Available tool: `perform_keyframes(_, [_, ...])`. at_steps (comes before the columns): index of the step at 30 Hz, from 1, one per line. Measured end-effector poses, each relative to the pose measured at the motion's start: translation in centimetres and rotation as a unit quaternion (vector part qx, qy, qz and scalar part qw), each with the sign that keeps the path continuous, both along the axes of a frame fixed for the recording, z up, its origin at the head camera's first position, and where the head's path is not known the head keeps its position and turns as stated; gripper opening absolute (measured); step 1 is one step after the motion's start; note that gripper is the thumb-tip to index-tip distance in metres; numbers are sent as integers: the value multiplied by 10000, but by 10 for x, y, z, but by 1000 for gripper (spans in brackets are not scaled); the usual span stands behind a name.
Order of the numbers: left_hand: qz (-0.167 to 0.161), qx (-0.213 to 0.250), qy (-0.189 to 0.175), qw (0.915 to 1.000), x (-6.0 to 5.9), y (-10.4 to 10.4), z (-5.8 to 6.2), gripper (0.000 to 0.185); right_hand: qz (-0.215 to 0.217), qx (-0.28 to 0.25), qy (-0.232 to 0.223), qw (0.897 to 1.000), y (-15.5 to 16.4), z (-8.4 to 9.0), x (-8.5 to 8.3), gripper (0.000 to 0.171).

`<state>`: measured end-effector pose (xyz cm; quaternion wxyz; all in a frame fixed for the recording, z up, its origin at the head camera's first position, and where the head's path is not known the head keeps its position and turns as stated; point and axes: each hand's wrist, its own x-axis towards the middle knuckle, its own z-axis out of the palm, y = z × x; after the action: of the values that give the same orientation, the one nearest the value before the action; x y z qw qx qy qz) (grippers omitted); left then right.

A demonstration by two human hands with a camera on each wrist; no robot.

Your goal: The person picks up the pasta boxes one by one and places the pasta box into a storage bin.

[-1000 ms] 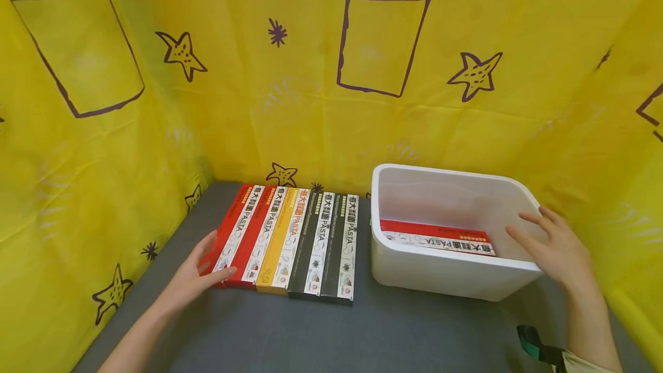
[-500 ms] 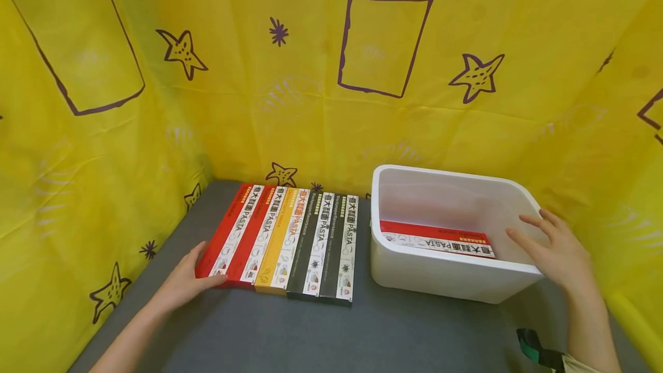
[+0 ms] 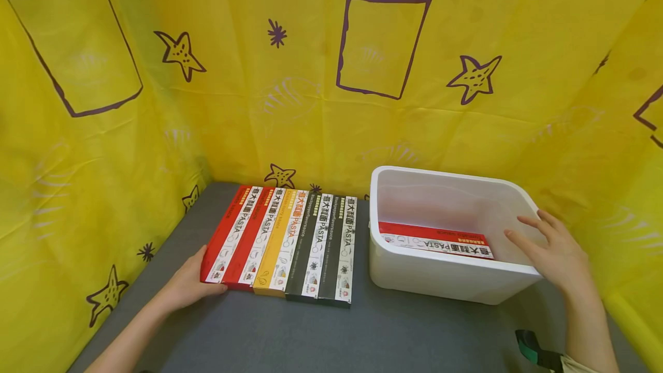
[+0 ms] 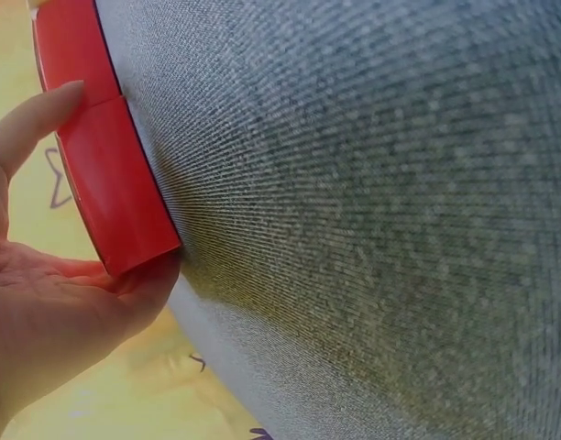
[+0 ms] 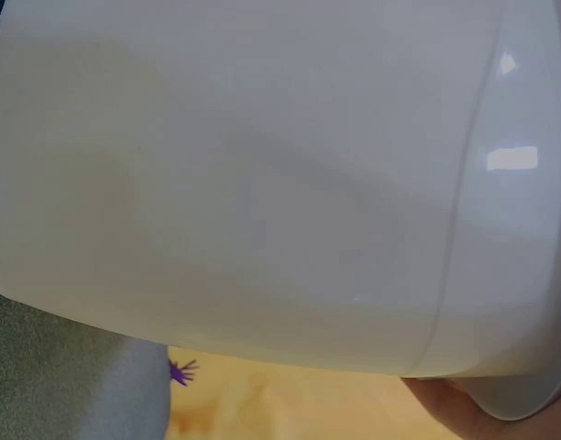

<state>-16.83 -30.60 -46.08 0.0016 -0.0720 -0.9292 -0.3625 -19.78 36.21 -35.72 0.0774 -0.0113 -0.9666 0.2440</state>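
Observation:
Several long pasta boxes lie side by side on the grey tabletop (image 3: 290, 332): two red, one yellow (image 3: 276, 242), two black (image 3: 325, 246). My left hand (image 3: 193, 282) cups the near left corner of the leftmost red pasta box (image 3: 228, 233). In the left wrist view a finger lies along the red box (image 4: 97, 156) and the thumb side of the hand (image 4: 51, 321) wraps its end. My right hand (image 3: 555, 252) rests with relaxed fingers on the right rim of a white plastic bin (image 3: 445, 284). One red pasta box (image 3: 435, 239) lies inside it.
Yellow cloth with purple stars and rectangles (image 3: 383, 45) walls in the table at the back and both sides. The white bin (image 5: 262, 183) fills the right wrist view. A green and black strap (image 3: 536, 350) shows at my right wrist.
My left hand slid off the top of the leftmost red box, back towards me, and now wraps its near left corner. The right hand stayed on the bin's rim.

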Motion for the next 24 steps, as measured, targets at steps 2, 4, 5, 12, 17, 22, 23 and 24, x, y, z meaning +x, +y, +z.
perform_keyframes(2, [-29,16,9,10000,0,-1,0,94,-3,5,11,10000,0,0,0,67])
perform_keyframes(4, [-65,35,50,10000,0,-1,0,94,-6,6,19,10000,0,0,-1,67])
perform_keyframes(5, [-84,37,70,9999,0,-1,0,94,-6,5,18,10000,0,0,-1,67])
perform_keyframes(12, [88,-288,-39,9995,3,-3,1,102,11,-14,24,10000,0,1,0,67])
perform_keyframes(17, [345,-537,-265,9976,5,-4,3,108,14,12,14,10000,-2,2,1,67])
perform_keyframes(22, [523,-609,-316,9963,6,-5,5,107,8,28,7,10000,-3,3,1,67])
perform_keyframes(23, [554,-596,-316,9962,6,-5,5,107,-5,20,14,10000,-3,3,1,67])
perform_keyframes(24, [595,-600,-304,9960,6,-6,6,106,-13,15,22,10000,-3,3,1,67])
